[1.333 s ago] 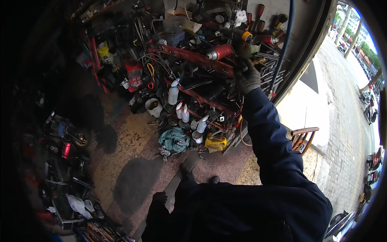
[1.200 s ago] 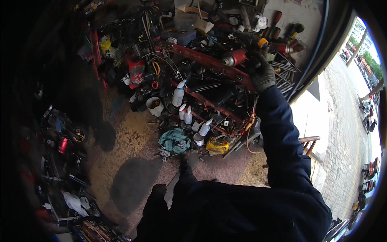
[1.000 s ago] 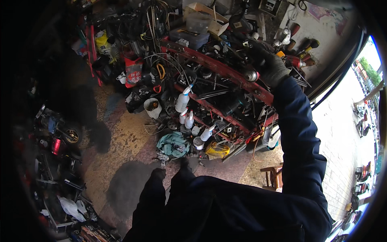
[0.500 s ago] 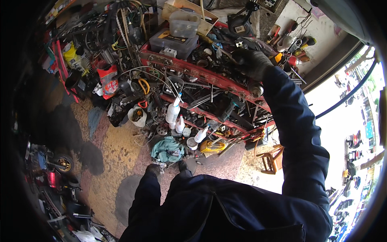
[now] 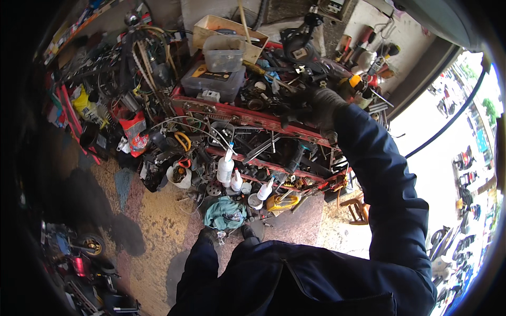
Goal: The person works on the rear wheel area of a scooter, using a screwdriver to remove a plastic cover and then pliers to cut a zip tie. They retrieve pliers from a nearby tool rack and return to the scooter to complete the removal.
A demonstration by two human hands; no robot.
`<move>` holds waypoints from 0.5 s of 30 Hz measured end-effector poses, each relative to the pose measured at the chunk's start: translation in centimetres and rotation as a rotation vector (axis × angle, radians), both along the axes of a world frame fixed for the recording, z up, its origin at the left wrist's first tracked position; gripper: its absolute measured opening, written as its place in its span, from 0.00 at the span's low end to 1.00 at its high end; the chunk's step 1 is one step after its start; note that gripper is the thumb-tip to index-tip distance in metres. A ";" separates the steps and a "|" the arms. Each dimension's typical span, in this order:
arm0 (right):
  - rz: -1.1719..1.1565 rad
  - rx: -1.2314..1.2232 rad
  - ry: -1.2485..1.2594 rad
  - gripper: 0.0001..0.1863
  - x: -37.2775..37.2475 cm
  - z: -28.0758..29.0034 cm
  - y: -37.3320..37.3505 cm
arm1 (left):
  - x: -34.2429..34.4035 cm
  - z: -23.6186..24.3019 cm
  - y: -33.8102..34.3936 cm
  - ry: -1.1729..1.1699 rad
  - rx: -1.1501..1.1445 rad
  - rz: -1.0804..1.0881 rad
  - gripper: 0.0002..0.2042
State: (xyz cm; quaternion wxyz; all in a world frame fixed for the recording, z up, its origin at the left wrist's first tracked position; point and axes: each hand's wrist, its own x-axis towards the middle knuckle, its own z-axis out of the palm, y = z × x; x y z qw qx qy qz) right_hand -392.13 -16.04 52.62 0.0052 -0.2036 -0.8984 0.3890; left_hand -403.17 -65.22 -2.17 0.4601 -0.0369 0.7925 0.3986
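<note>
My right hand (image 5: 326,105), in a grey glove with dark fingers, is over the cluttered top tray of a red tool rack (image 5: 247,112). Its fingers look spread and point left among dark parts and tools; I can make out nothing held, though the fingertips blend into the dark clutter. Left of the hand lie small metal pieces and a round cup-like part (image 5: 255,104). Beyond it stands a black tool-like device (image 5: 301,51) with a round body. My left hand is out of view.
A grey lidded case (image 5: 213,84) carries a clear plastic tub (image 5: 224,54) beside a wooden box (image 5: 206,32). White spray bottles (image 5: 225,167), a yellow jug (image 5: 282,202) and a teal cloth (image 5: 224,213) stand or lie near my feet. Screwdrivers (image 5: 363,42) hang on the wall.
My right hand has come lower and nearer over the tray, its fingers now more spread. The view has shifted slightly.
</note>
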 end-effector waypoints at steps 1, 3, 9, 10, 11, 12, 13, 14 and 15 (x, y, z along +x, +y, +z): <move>-0.022 -0.004 0.058 0.19 0.8 0.8 0.0 | -0.1 0.5 0.1 -0.006 -0.008 -0.010 0.07; 0.020 0.215 0.288 0.21 2.9 2.1 -0.1 | -0.3 1.1 0.3 -0.014 -0.025 -0.030 0.07; -0.201 0.082 0.738 0.14 12.2 3.4 -0.7 | 0.0 3.1 1.4 -0.032 -0.109 -0.118 0.10; -0.240 0.296 0.721 0.14 13.7 3.1 -0.8 | 0.4 3.7 1.6 -0.032 -0.121 -0.132 0.10; -0.345 0.388 0.708 0.14 14.9 2.2 -1.1 | 0.8 4.4 2.0 -0.025 -0.130 -0.139 0.11; -0.320 0.362 0.734 0.15 16.3 1.2 -1.2 | 1.3 5.1 2.3 -0.018 -0.119 -0.121 0.11; -0.437 0.160 0.729 0.15 17.9 -0.1 -1.8 | 1.9 5.8 2.8 -0.010 -0.083 -0.085 0.12; -0.457 -0.133 0.751 0.14 19.6 -1.6 -2.4 | 2.5 6.5 3.1 -0.009 0.008 0.005 0.11; -0.455 -0.268 0.811 0.14 20.7 -3.9 -3.3 | 2.9 7.2 3.6 -0.018 -0.015 -0.006 0.10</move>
